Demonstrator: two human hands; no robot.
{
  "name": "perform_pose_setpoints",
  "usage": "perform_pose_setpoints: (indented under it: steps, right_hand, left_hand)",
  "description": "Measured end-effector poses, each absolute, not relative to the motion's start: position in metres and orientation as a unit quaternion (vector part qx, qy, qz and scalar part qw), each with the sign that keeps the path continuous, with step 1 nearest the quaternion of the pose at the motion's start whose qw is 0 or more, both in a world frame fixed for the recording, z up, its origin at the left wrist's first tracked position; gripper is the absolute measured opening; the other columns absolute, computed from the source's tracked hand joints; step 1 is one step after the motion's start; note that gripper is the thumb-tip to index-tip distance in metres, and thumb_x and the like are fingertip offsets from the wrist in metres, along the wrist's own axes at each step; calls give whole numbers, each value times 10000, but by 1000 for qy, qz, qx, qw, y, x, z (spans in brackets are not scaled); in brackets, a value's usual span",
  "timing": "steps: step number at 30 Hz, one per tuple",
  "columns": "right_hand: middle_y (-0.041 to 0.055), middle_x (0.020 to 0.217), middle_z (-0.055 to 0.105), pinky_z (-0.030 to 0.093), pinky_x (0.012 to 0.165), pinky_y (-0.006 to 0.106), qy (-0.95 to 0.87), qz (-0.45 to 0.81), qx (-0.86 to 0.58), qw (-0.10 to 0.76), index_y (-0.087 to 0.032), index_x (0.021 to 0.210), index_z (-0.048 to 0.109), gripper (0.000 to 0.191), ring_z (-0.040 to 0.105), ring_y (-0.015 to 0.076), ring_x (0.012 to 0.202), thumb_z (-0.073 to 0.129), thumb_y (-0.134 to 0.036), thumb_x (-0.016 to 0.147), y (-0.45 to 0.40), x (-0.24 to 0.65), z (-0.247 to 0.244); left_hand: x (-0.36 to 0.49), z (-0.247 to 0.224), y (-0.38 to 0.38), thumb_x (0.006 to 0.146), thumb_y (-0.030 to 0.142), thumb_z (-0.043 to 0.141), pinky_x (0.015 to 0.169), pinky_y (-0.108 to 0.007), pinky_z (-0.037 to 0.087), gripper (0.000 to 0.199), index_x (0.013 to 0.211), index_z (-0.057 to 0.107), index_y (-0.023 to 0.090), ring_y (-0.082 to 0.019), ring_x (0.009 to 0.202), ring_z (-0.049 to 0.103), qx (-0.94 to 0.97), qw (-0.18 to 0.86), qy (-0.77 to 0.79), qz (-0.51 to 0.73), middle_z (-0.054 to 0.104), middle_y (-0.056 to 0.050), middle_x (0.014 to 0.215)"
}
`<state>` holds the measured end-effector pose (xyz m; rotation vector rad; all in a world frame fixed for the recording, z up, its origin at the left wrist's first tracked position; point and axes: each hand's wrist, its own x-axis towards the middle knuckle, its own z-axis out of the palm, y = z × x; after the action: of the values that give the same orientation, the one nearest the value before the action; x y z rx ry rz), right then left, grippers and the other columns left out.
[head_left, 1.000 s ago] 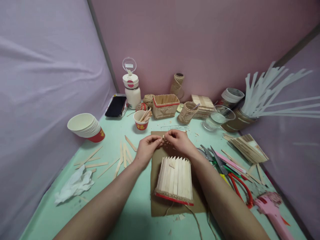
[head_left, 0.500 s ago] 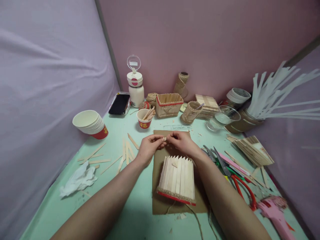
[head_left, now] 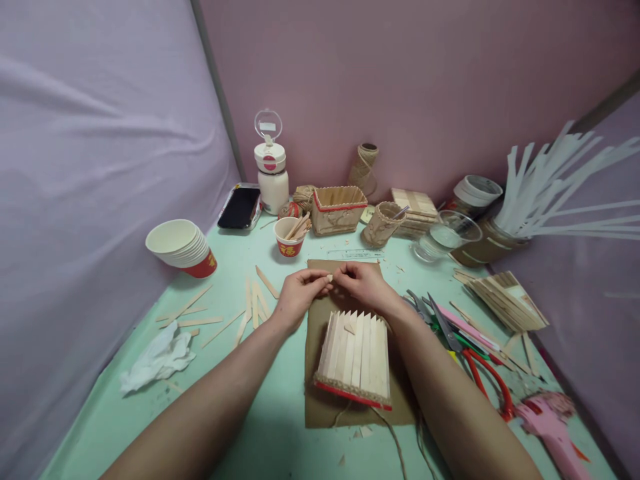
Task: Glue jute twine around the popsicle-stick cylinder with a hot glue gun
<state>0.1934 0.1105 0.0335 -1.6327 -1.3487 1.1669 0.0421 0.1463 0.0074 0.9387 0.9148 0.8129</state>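
Note:
My left hand (head_left: 301, 291) and my right hand (head_left: 361, 281) meet fingertip to fingertip over the far part of a brown cardboard sheet (head_left: 320, 410). Between their pinched fingers is a small pale wood piece (head_left: 330, 278), mostly covered by the fingertips. Nearer to me on the cardboard lies a panel of wooden craft sticks (head_left: 355, 357), its far edge jagged and its near edge trimmed with braided twine and a red strip. One small wood chip (head_left: 349, 328) rests on that panel. Loose twine (head_left: 393, 433) trails from under it toward me.
Loose craft sticks (head_left: 255, 300) and a crumpled tissue (head_left: 157, 357) lie left. Red-handled scissors (head_left: 480, 373) and a pink glue gun (head_left: 550, 427) lie right. Behind stand stacked paper cups (head_left: 183, 247), a cup of sticks (head_left: 289, 245), a stick box (head_left: 340, 217) and a glass bowl (head_left: 440, 240).
Both hands stay in almost the same place, still pinching the small wood piece, which looks slightly turned. The other things have not moved.

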Motion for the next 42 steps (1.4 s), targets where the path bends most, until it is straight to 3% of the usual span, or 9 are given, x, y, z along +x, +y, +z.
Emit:
perform_pose_setpoints:
  steps: [42]
  right_hand:
    - [-5,584,595,356,455,198,-492,459,-645,363,-156,709,587,223,497,90,486,528,-358,784,112,193,28]
  left_hand:
    - [42,6,145,647,257,758,677,-244,505,230,828,714,122,-118,667,641,419,716,417,372,707,-58,712]
